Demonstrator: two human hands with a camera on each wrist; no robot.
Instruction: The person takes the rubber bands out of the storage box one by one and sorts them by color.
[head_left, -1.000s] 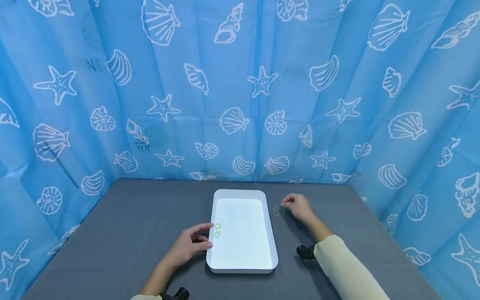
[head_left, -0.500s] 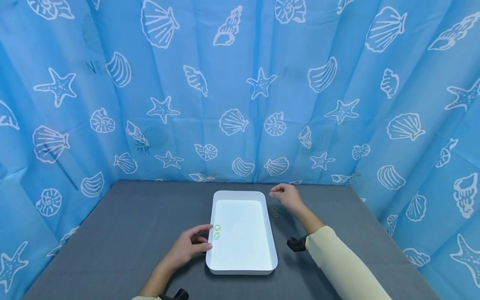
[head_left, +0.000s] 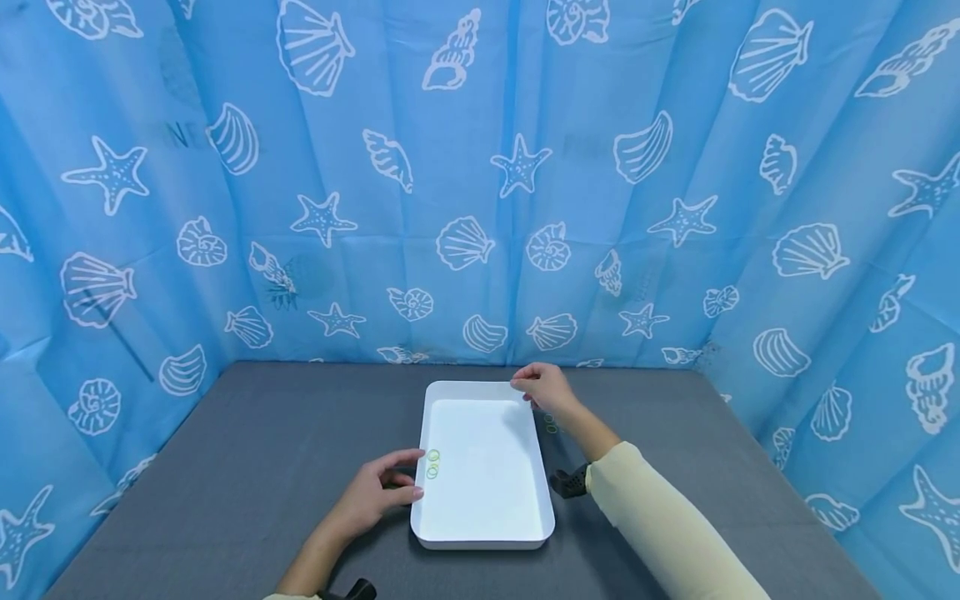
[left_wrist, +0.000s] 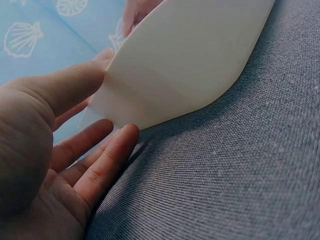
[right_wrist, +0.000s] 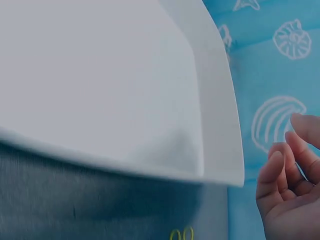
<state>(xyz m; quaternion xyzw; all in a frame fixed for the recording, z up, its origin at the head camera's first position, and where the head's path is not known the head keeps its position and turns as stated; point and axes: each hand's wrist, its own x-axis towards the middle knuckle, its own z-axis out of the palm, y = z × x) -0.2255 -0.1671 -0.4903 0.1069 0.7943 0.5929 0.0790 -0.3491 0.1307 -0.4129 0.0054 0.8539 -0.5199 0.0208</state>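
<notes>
White tray: in the head view, the tray (head_left: 487, 492) sits flat on the grey cloth (head_left: 300, 442), between the two hands.
Greenish rings inside: two thin rings (head_left: 432, 464) lie on its floor, near the left wall.
Left hand: the left hand (head_left: 378, 487) has thumb and fingers parted, tips at the left wall.
Right hand: the right hand (head_left: 551, 392) is at the far right corner, fingertips drawn together; I cannot tell whether a ring is between them.
Loose rings: a few loose rings (head_left: 551, 423) lie on the cloth beside the right wall, partly hidden by the arm.
Steadying fingers: in the left wrist view, slightly bent fingers touch the outer wall; light pressure should suffice, as a hard push might slide the tray.
Curled fingers: in the right wrist view, no held ring shows; clearing the rim and releasing low would probably limit bouncing.
</notes>
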